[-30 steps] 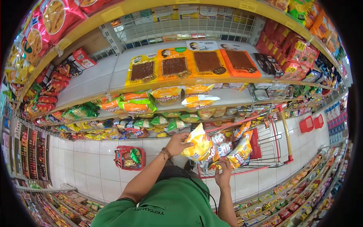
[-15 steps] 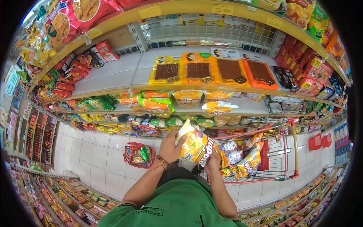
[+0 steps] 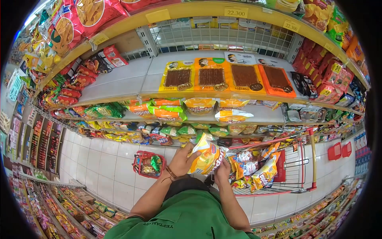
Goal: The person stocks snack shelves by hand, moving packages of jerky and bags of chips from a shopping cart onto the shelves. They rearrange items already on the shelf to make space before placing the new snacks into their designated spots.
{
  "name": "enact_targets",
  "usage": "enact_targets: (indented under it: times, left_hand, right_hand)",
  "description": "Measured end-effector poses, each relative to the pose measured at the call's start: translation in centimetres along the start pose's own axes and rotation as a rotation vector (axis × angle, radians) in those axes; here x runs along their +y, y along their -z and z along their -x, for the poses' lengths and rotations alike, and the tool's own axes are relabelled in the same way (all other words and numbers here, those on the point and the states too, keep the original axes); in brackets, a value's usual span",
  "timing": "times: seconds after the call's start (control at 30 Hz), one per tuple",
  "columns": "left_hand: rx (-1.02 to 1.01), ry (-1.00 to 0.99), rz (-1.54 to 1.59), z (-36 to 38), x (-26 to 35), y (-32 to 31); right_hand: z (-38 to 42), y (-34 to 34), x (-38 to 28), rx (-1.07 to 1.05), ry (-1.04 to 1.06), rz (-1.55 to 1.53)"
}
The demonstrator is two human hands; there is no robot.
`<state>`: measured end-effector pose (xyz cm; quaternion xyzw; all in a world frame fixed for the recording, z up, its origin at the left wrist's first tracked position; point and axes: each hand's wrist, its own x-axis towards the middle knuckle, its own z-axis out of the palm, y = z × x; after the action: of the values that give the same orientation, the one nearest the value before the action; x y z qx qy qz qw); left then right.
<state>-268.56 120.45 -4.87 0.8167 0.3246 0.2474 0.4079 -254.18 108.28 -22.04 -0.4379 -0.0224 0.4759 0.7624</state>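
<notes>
Between my two hands is an orange, yellow and white bag of potato chips (image 3: 206, 154), tilted, in front of my body. My left hand (image 3: 181, 160) grips its left side, thumb on the front and fingers partly hidden behind. At the lower right corner, my right hand (image 3: 223, 169) pinches the bag's edge. To the right of that hand stands a shopping cart (image 3: 303, 163) with several snack bags (image 3: 264, 175) piled in it. A red basket (image 3: 137, 164) with packets inside is on the floor left of my left hand.
Ahead is a shelf (image 3: 119, 85) bearing flat yellow and orange snack packs (image 3: 213, 75). Orange chip bags (image 3: 199, 106) lie on the tier below. Red baskets (image 3: 335, 152) sit on the floor at far right. More stocked shelving (image 3: 59, 203) runs behind me on both sides.
The chip bag has turned in my hands, and its printed name is now less visible. My right hand has shifted slightly up and left. The view has moved slightly.
</notes>
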Motion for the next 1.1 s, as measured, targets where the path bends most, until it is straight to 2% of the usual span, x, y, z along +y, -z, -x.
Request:
enact_targets:
  times: [0.07, 0.2, 0.27, 0.4, 0.47, 0.5, 0.53, 0.57, 0.6, 0.63, 0.67, 0.73, 0.77, 0.8, 0.87, 0.9, 1.03, 1.1]
  left_hand:
    - [-0.008, 0.013, 0.047, -0.3, -0.1, -0.2]
    - [-0.036, 0.074, 0.091, -0.7, -0.3, -0.3]
    - [0.021, -0.050, 0.087, -0.8, -0.4, -0.9]
    - [0.018, -0.059, 0.086, -0.8, 1.4, -1.3]
    - [-0.089, -0.012, -0.126, -1.2, 2.1, -0.7]
    - [-0.081, -0.012, -0.127, -1.5, 2.0, -0.5]
    - [-0.181, 0.019, -0.227, -1.8, 1.7, -0.4]
    - [-0.279, 0.050, -0.327, -2.1, 1.3, -0.2]
    - [-0.266, 0.051, -0.328, -2.2, 0.6, -0.3]
    - [-0.301, -0.033, -0.341, -2.1, -0.3, -0.5]
    - [-0.340, -0.117, -0.353, -1.8, -0.8, -0.7]
    - [-0.316, -0.173, -0.291, -1.3, -1.0, -1.0]
    - [-0.315, -0.159, -0.284, -1.1, -1.5, -1.2]
    - [-0.315, -0.146, -0.277, -1.1, -1.9, -1.3]
    - [-0.336, -0.164, -0.240, -1.0, -2.5, -1.0]
    - [-0.350, -0.176, -0.204, -0.9, -2.7, -0.9]
    - [-0.406, -0.120, -0.184, -0.6, -2.7, -1.1]
    - [-0.341, -0.241, -0.149, -0.4, -3.0, -1.8]
  right_hand:
    - [0.1, 0.1, -0.8, 0.095, -0.083, -0.010]
    - [-0.7, 1.9, -0.7, 0.087, -0.047, 0.117]
    - [-0.6, 1.9, -0.5, 0.113, -0.008, 0.094]
    - [-1.0, 0.8, 0.5, 0.108, 0.051, 0.009]
    - [-0.5, 0.1, -0.1, 0.275, -0.070, 0.201]
    - [-1.0, 0.9, 0.2, 0.273, -0.101, 0.229]
    - [-0.9, 1.3, 0.0, 0.264, -0.102, 0.234]
    - [-0.5, 0.9, -0.8, 0.227, 0.037, 0.240]
    - [-0.4, 0.6, -1.4, 0.189, 0.177, 0.244]
    - [-0.8, 1.0, -1.0, 0.021, 0.379, 0.265]
    - [-0.3, -0.2, -2.4, 0.015, 0.379, 0.267]
    - [1.8, -3.4, -6.2, -0.230, 0.695, 0.898]
    - [1.6, -3.1, -5.8, -0.268, 0.527, 0.807]
    - [1.2, -2.6, -5.4, -0.259, 0.529, 0.807]
    - [0.7, -2.0, -5.3, -0.230, 0.374, 0.692]
    - [0.7, -1.8, -5.8, -0.202, 0.425, 0.824]
    - [0.5, -0.3, -5.3, -0.243, 0.455, 0.938]
    - [1.8, -1.4, -7.2, -0.248, 0.383, 0.890]
